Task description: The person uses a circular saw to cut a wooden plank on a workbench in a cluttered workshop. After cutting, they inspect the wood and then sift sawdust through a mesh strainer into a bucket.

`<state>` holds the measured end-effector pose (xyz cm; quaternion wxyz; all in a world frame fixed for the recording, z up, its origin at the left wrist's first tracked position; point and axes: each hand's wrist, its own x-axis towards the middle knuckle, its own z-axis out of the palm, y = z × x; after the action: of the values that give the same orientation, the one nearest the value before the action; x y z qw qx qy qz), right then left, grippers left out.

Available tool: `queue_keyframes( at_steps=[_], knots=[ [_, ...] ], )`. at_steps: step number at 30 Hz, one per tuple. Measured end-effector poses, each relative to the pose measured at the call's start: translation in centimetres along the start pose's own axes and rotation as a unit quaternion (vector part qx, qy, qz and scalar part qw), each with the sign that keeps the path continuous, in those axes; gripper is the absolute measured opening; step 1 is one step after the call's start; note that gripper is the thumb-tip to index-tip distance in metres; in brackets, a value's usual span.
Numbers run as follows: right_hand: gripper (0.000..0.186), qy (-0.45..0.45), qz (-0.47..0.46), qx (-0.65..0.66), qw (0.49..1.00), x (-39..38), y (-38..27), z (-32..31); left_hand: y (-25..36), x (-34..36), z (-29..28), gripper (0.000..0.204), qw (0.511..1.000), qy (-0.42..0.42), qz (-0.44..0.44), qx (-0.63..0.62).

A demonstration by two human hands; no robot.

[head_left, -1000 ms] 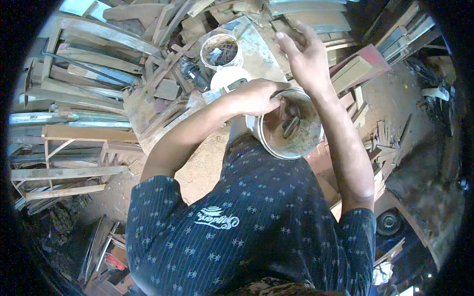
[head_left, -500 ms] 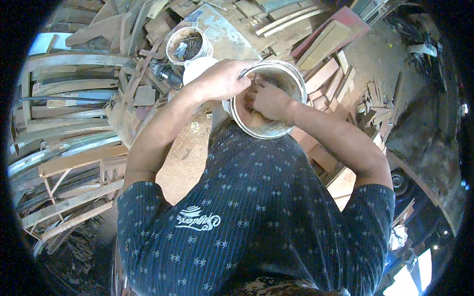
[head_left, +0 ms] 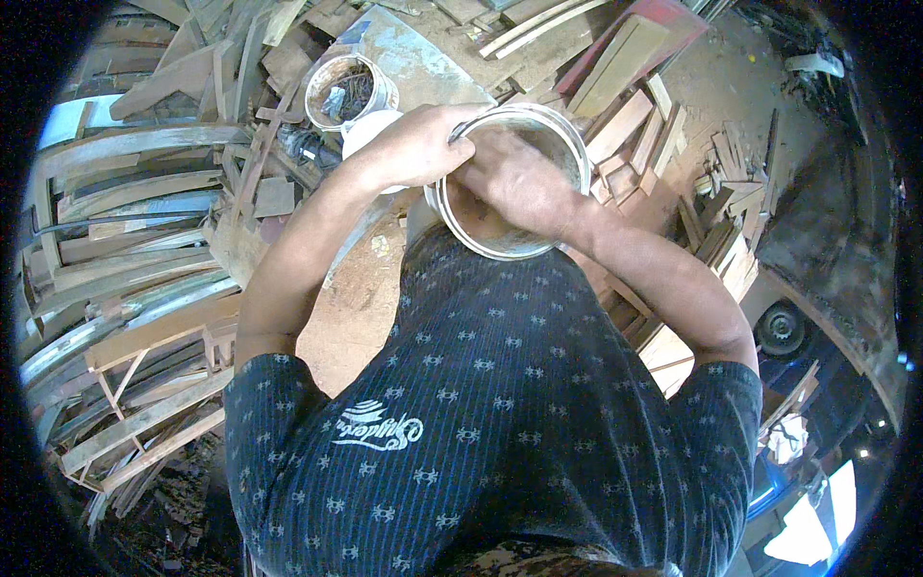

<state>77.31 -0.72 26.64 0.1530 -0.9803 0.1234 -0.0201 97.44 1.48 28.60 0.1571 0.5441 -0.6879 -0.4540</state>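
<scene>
A white bucket [head_left: 562, 144] with a brownish, stained inside is tilted toward me in front of my body. My left hand [head_left: 433, 144] is closed over its left rim, with the thumb hooked at the edge. Inside the mouth is my right hand [head_left: 519, 183], blurred by motion, its back toward me and close to the left thumb. Its fingers are hidden against the left inner wall, so I cannot see whether they hold anything. Brownish residue shows at the bottom of the bucket.
A second bucket [head_left: 312, 94] with dark bits in it stands ahead on the left, beside a white rounded container [head_left: 362, 132]. Stacked boards [head_left: 135, 183] fill the left side. Wood offcuts [head_left: 625, 135] and a red panel [head_left: 678, 29] lie ahead right. A wheel [head_left: 781, 329] is at far right.
My right hand has shifted up and left inside the bucket, and its fingers have gone out of sight. The left hand keeps its hold on the rim. The whole view has moved slightly.
</scene>
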Motion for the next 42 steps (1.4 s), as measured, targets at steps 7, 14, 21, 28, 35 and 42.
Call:
queue_keyframes(
  at_steps=[7,14,21,28,35,42],
  knots=[
    [0.020,-0.196,-0.021,0.034,0.980,-0.4,-0.9,4.4,0.4,0.8,0.3,0.053,0.999,-0.007,0.023,-0.023],
    [0.020,0.017,0.130,0.352,0.927,-1.4,0.7,-2.1,0.4,-0.3,-0.6,0.056,0.998,-0.020,-0.041,-0.047],
    [0.027,0.085,0.379,0.677,0.626,-2.8,1.3,-4.6,-0.1,-1.4,-0.9,0.057,0.998,0.002,-0.044,-0.049],
    [0.029,0.137,0.402,0.670,0.609,-2.6,0.2,-3.7,-0.5,-1.3,-0.7,0.056,0.997,0.010,-0.052,-0.061],
    [0.034,0.067,0.170,0.225,0.957,-1.3,-0.3,-0.6,-0.6,-0.6,-0.3,0.056,0.999,0.020,-0.016,-0.031],
    [0.045,-0.136,0.197,-0.021,0.971,2.5,-1.3,3.9,-0.6,-0.3,0.3,0.055,0.999,0.043,0.009,-0.009]
  ],
)
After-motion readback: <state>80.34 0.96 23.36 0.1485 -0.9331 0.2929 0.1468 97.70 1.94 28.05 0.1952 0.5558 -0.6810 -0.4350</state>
